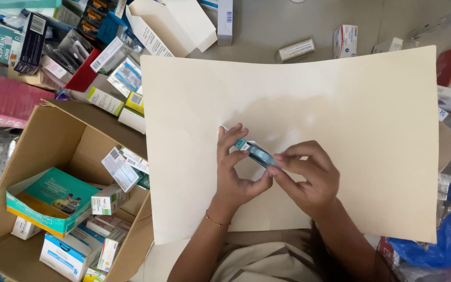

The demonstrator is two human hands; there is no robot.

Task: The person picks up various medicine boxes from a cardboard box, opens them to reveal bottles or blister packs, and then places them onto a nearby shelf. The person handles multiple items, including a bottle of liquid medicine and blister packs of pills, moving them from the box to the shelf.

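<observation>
Both hands hold one small blue and white medicine box just above a large cream sheet of card. My left hand pinches the box's left end between thumb and fingers; a thin bracelet circles that wrist. My right hand grips the box's right end with bent fingers. The box lies tilted, its left end higher in the picture. Part of the box is hidden under my right fingers.
An open cardboard carton at the left holds several medicine boxes, among them a teal one. More small boxes lie scattered at the top left and top. A blue plastic bag sits at the bottom right.
</observation>
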